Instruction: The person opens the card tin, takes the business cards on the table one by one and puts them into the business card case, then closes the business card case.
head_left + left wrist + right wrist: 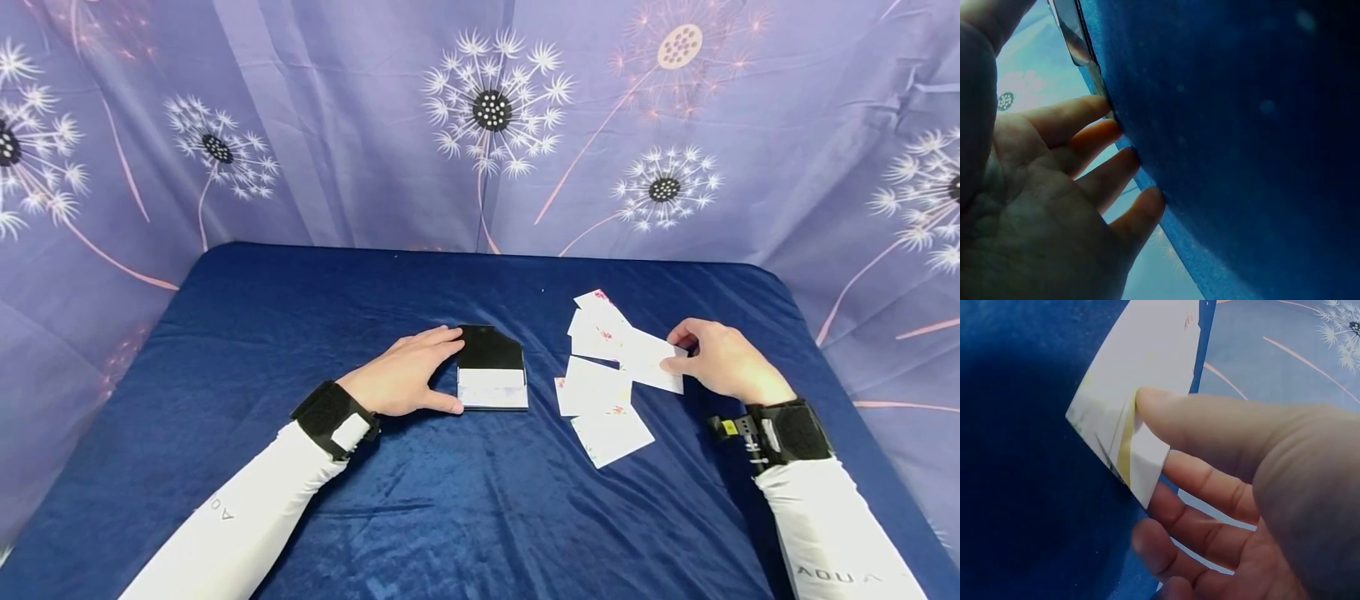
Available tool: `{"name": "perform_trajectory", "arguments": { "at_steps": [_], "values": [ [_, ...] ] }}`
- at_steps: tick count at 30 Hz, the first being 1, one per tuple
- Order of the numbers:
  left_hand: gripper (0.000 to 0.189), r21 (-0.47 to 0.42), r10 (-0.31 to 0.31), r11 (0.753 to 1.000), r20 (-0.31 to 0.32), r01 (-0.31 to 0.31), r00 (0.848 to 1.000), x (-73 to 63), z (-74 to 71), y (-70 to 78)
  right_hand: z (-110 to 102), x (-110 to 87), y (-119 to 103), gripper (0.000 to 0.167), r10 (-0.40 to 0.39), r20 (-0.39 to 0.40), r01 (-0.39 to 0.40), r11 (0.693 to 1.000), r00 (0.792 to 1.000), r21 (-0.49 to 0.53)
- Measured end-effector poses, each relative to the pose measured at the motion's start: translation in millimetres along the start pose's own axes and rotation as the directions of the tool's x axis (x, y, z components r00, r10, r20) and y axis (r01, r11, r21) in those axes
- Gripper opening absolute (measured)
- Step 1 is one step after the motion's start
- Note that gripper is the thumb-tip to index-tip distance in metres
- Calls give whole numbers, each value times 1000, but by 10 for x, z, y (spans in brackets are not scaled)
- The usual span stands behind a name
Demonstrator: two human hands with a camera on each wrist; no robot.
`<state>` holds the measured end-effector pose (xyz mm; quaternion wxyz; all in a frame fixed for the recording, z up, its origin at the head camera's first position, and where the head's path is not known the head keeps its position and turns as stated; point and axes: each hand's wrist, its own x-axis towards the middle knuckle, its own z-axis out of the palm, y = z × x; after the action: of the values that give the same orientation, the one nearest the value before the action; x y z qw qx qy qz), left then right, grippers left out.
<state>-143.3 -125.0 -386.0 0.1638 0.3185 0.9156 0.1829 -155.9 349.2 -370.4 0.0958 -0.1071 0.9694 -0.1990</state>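
A black card case (489, 348) lies open on the table, with white cards (491, 388) in its lower part. My left hand (401, 375) rests along the case's left side, fingers fairly straight, fingertips by the lid and thumb by the lower corner. To the right, several white cards with small flower prints (600, 383) lie spread out and overlapping. My right hand (723, 358) pinches the right end of a white card (651, 360) at the edge of that spread. In the right wrist view the thumb presses on the white card (1147, 453), over a yellow-marked layer.
A dark blue cloth (420, 500) covers the table. Behind it hangs a purple curtain (360, 125) with dandelion prints. Black straps (330, 421) sit on both wrists, over white sleeves.
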Motion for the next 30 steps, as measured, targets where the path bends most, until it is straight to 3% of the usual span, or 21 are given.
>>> {"name": "perform_trajectory", "arguments": {
  "at_steps": [14,20,30],
  "values": [
    [95,0,3,1000,-2,-3,1000,-6,1,-4,-61,-35,-79,12,-40,-45,42,998,998,36],
    [95,3,3,1000,-3,-3,1000,-4,2,-10,-130,-65,-138,12,-36,-26,38,995,999,94],
    [96,-1,3,1000,-1,-3,1000,1,-5,-5,-209,-58,-315,12,-61,-74,68,993,995,95]
  ]
}}
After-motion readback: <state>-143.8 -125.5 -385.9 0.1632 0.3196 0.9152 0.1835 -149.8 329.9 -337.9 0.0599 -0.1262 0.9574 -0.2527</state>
